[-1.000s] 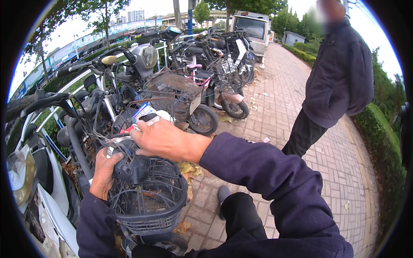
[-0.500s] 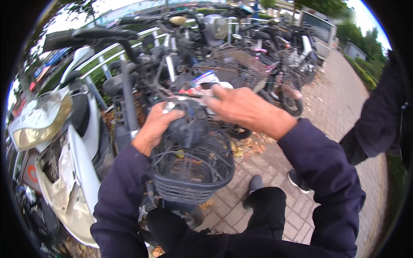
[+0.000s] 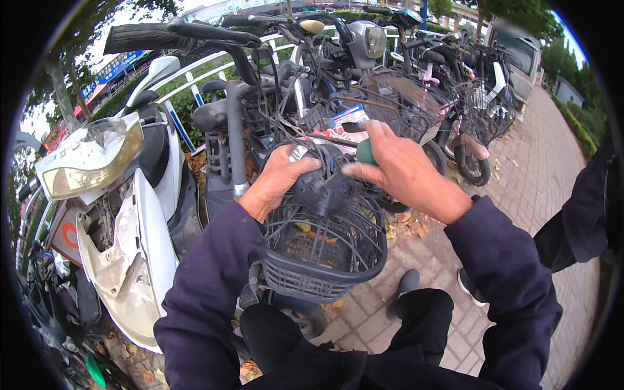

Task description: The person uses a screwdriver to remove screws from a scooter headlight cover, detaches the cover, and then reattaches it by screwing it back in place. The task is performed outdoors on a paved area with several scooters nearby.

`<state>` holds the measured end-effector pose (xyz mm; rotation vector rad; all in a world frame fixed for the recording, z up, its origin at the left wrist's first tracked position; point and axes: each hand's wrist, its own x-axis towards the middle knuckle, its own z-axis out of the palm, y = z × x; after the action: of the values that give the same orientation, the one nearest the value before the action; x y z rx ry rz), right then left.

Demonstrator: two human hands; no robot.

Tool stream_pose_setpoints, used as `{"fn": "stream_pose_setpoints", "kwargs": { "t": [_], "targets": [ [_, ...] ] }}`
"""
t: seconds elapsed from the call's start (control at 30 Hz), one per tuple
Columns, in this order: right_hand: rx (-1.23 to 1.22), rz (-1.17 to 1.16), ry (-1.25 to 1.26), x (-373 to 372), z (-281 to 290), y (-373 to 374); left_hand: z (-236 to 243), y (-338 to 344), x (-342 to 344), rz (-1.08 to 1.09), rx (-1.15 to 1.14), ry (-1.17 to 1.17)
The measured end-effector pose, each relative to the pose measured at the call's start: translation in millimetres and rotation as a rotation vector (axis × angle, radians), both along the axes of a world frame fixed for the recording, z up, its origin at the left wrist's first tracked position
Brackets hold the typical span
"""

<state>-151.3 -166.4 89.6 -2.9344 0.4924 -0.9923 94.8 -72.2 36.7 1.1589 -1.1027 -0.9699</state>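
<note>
My left hand [image 3: 279,172] grips the top of a black housing [image 3: 325,192] with a silvery piece at its edge and several cables running from it. My right hand [image 3: 403,169] is closed on a green handle [image 3: 365,153], apparently a tool, beside that housing; its working end is unclear. Below both hands is a black plastic front basket [image 3: 315,283]. Just behind them lie a printed blue and white packet [image 3: 350,116] and red and white material, partly hidden by my right hand.
A broken white scooter [image 3: 140,279] stands left. Parked bikes [image 3: 481,110] line a white railing [image 3: 188,140], with a pale vehicle [image 3: 520,52] beyond. A person in dark clothing [image 3: 582,208] stands right on the brick pavement [image 3: 533,162].
The view has swung left, showing more white scooter. My hands stay at the housing, the right one shifted from across its top to its right side, where the green handle now shows.
</note>
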Motion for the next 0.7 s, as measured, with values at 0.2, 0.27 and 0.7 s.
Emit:
{"fn": "stream_pose_setpoints", "kwargs": {
  "t": [0.2, 0.27, 0.7],
  "targets": [
    [-0.387, 0.114, 0.257, -10, 13, -10, -4, -2, 4, -0.039, 0.024, 0.024],
    [-0.350, 0.080, 0.223, -6, 9, -11, -5, -2, 3, -0.032, 0.017, 0.028],
    [-0.212, 0.050, 0.137, -5, 6, 3, -3, -2, 5, 0.004, 0.038, -0.010]
  ]
}}
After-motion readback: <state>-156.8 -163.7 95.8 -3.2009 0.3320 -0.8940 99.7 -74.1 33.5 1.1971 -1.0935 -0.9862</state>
